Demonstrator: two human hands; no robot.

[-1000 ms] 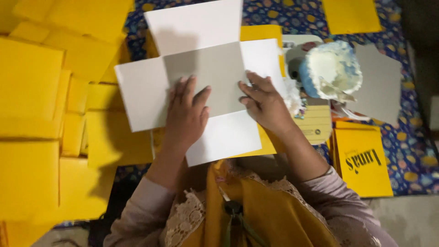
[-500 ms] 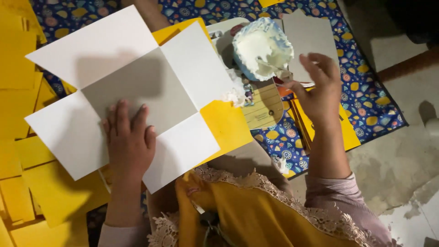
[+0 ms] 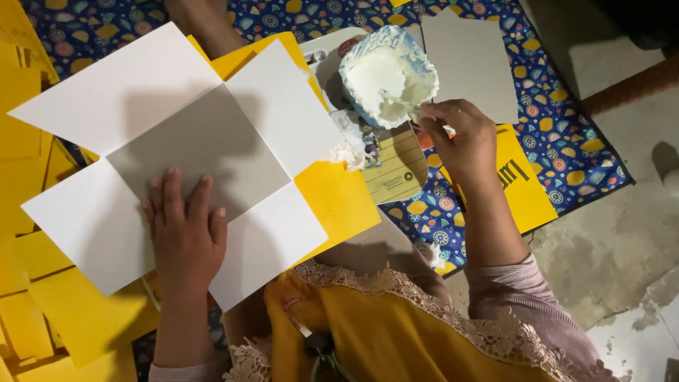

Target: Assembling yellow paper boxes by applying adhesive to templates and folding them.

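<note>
A cross-shaped white card sheet (image 3: 120, 92) with a grey square centre lies flat in front of me. My left hand (image 3: 185, 230) presses palm-down on the near edge of that grey centre, fingers spread. My right hand (image 3: 463, 141) reaches to the rim of a tub of white paste (image 3: 385, 74) and pinches a thin stick or brush whose tip rests in the paste. A crumpled white cloth (image 3: 348, 145) sits between the sheet and the tub.
Yellow card pieces (image 3: 78, 318) are stacked at the left and under the sheet. A grey board (image 3: 474, 60) lies beyond the tub, and a yellow printed card (image 3: 523, 187) under my right wrist. A patterned blue mat (image 3: 566, 134) covers the floor; bare concrete (image 3: 615, 240) at right.
My right hand left the sheet and moved right and up to the paste tub. The view swung, so the sheet now sits at the left. My left hand stays pressed on the sheet.
</note>
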